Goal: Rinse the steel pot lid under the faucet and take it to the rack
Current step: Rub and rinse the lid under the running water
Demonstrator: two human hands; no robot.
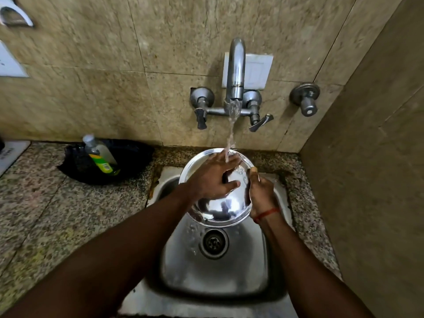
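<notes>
Holds the steel pot lid [220,204] over the sink [259,260], tilted with its far edge raised toward the wall, directly below the faucet [236,70]. Grips the lid's right rim with the right hand [261,195], thumb pressed on the front of the edge, other fingers curled behind it and mostly hidden. Lays the left hand [213,177] flat on the shiny face, fingers spread, and takes the water stream [230,134] on the fingertips near the far edge. Covers much of the lid's upper half with that hand and wrist. Wears a red thread [267,213] on the right wrist. Leaves the drain [213,243] in view just below the lid's near edge, with drops scattered beside it. Farther out, finds two lever handles [202,115] on either side of the spout, a separate valve [306,99] on the wall to the right, and a white switch plate [257,72] partly hidden behind the spout. Left of the sink, on the speckled counter [57,214], finds a clear bottle [101,154] leaning inside a black pan-like thing [133,154]. Carries a green and yellow label, too blurred to read. Cannot make out any brand or other writing.
</notes>
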